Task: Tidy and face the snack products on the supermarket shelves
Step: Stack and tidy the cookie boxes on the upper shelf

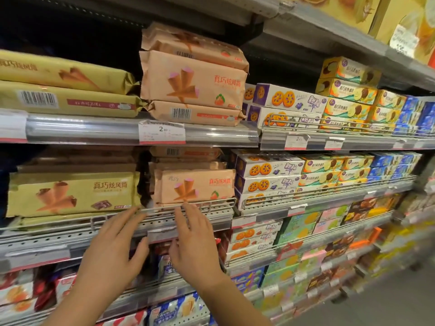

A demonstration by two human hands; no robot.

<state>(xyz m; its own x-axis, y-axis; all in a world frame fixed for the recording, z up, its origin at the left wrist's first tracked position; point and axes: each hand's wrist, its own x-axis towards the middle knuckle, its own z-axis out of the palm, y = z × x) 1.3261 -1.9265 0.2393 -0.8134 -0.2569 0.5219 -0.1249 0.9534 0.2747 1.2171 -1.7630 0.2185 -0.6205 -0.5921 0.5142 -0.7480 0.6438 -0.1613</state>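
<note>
The fingers of both hands are spread open, gripping nothing. The left hand [115, 243] and right hand [193, 241] reach up to the wire rail [162, 209] of the shelf, just below the pink snack pack [195, 187] standing face-out beside the yellow pack [70, 194].

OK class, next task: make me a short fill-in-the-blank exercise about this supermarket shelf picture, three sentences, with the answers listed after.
1. The upright pink packet on the second shelf stands to the ____ of the yellow packet.
2. Both the left hand and the right hand are empty, with fingers spread in front of the shelf's wire ____.
3. The price tag under the top pink stack begins with the digit ____.

Answers: right; rail; 2
</note>
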